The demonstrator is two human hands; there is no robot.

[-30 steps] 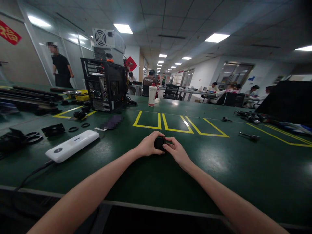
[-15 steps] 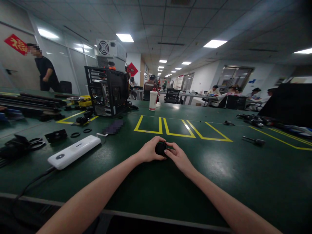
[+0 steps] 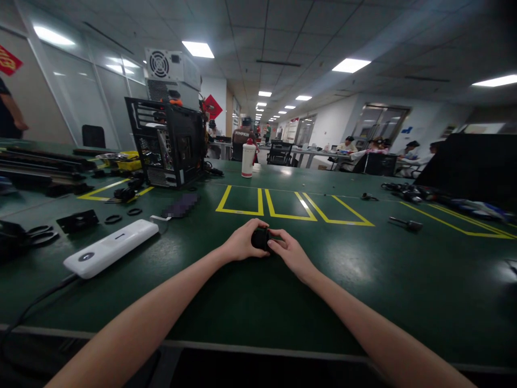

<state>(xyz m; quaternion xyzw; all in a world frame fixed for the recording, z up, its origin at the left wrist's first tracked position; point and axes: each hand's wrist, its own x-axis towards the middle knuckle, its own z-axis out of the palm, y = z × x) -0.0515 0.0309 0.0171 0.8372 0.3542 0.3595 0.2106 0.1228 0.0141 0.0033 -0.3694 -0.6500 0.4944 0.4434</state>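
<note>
The left hand (image 3: pixel 241 241) is curling around a small black thing (image 3: pixel 260 238) to keep it steady, maybe so the right hand (image 3: pixel 294 255) can be pinching its side.

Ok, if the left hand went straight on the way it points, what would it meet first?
The small black part, which the left hand is cupping; just beyond it, probably the right hand, though depth is unclear from this one view.

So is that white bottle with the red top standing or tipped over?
Standing: the bottle is upright, red top uppermost.
</note>
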